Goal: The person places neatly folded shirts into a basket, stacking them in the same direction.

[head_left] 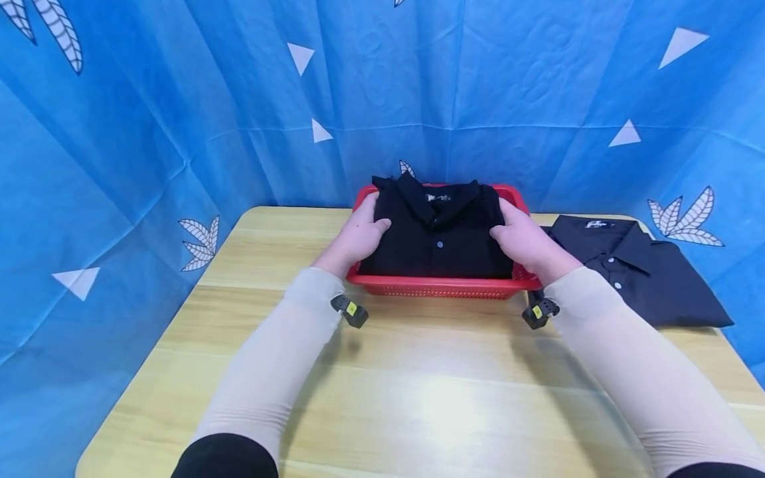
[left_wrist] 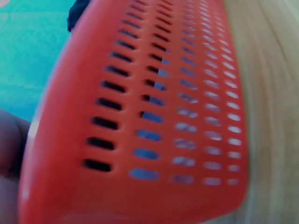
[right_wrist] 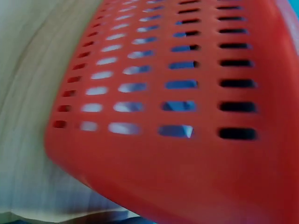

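A folded black shirt [head_left: 439, 245] with a collar and buttons lies in a red plastic basket [head_left: 442, 287], its collar end toward the back curtain. My left hand [head_left: 360, 234] grips the shirt's left side, thumb on top and the other fingers hidden. On the opposite side my right hand [head_left: 524, 238] holds the shirt the same way. Both wrist views are mostly filled by the slotted walls of the basket [left_wrist: 126, 196] [right_wrist: 154, 168]. A blurred bit of the left hand [left_wrist: 8, 149] shows at the left wrist view's edge.
A second folded dark shirt [head_left: 651, 279] lies on the table right of the basket, partly behind the right forearm. The wooden table [head_left: 418, 372] stretches in front of the basket. A blue patterned curtain [head_left: 382, 86] hangs close behind.
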Tool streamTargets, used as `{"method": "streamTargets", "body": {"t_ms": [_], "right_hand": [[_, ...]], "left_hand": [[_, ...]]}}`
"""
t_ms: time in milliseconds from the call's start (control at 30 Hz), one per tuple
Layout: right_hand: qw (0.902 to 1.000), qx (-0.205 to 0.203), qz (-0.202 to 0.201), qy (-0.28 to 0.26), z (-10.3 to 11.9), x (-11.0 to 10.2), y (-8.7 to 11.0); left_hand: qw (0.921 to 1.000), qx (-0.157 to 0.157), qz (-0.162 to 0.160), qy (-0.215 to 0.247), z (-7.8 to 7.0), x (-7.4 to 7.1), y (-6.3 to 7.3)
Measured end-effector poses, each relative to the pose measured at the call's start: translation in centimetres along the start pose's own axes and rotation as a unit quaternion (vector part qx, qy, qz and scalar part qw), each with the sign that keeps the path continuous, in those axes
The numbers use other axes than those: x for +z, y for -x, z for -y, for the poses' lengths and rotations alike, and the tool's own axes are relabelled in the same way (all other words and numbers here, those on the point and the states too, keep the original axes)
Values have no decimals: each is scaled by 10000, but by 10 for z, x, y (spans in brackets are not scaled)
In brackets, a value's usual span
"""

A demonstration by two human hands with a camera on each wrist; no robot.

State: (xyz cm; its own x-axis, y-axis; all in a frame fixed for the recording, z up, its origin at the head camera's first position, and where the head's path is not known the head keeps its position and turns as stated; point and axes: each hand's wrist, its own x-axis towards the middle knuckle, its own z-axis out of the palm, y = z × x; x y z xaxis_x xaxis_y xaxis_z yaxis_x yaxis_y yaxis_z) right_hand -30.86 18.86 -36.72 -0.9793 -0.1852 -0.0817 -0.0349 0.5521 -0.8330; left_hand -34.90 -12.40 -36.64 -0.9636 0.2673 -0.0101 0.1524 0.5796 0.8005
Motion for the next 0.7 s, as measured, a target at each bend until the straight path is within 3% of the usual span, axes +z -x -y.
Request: {"method": "streamTargets", "body": {"t_ms": [267, 433, 567, 700], "right_hand": [[9946, -3, 104, 1029, -7, 11, -7], [9860, 343, 293, 1604, -7, 14, -9], [9817, 492, 266, 1822, -6, 15, -8], [9822, 434, 119, 1821, -5, 16, -6]], "left_hand": [[9951, -266, 293, -907, 0, 18, -1], [9885, -464, 499, -1348, -1, 22, -3], [9838, -676, 658, -1522, -2, 23, -3], [9830, -777, 589, -1559, -3, 24, 0]]}}
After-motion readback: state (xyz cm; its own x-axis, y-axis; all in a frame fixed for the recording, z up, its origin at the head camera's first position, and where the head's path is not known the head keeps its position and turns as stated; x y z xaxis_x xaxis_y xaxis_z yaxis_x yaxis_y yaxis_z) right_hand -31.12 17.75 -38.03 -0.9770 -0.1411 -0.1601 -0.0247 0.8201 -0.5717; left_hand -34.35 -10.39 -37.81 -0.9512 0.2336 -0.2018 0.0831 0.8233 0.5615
